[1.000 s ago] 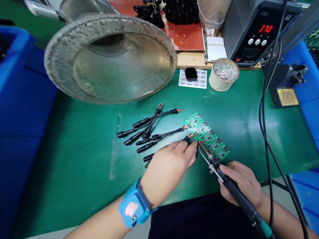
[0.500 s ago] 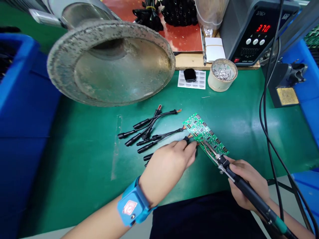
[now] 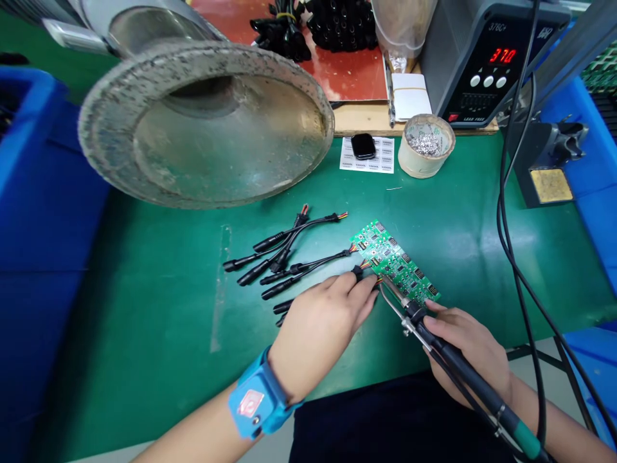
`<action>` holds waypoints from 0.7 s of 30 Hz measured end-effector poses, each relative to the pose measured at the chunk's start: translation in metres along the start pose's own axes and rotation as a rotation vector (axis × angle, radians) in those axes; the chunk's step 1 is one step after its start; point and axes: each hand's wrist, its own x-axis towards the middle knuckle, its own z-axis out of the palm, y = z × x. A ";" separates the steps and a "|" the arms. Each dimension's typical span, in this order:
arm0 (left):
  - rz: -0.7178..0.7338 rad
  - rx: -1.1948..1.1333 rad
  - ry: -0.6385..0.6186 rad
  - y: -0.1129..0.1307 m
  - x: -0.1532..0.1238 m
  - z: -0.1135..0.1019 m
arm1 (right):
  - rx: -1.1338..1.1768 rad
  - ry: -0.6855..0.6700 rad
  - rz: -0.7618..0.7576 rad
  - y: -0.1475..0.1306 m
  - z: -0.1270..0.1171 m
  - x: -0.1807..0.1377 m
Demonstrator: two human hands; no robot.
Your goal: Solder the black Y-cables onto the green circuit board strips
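My left hand (image 3: pixel 322 321), with a blue wrist strap (image 3: pixel 260 395) behind it, is closed on a black cable whose coloured wire ends meet the near left edge of a green circuit board (image 3: pixel 402 267). The fingers partly hide this cable. In my right hand (image 3: pixel 475 347) is a soldering iron (image 3: pixel 456 363) with a thin metal feed tube clamped alongside. Its tip lies at the board's edge, close to my left fingertips. Two more black cables (image 3: pixel 328 257) reach the board's left edge with their wires. Farther left, several loose black cables (image 3: pixel 274 241) lie crossed on the green mat (image 3: pixel 159 334).
A wide metal fume hood (image 3: pixel 207 128) hangs over the upper left. Behind the board are a tub of metal shavings (image 3: pixel 427 146), a black watch-like piece (image 3: pixel 363 146) on a label sheet, and a soldering station (image 3: pixel 501 64) reading 370. Black cords (image 3: pixel 511 244) hang at right, near the iron stand (image 3: pixel 544 161).
The soldering iron's tip has moved left and slightly down, from over the board to its near left edge. My right hand went with it. My left hand keeps its grip.
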 end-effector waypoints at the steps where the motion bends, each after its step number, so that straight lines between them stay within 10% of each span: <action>1: -0.002 -0.002 0.007 0.000 0.000 0.000 | -0.008 -0.009 0.003 -0.001 0.000 -0.001; 21: -0.045 -0.045 -0.043 -0.001 -0.003 -0.001 | 0.200 0.209 0.122 0.002 0.000 -0.014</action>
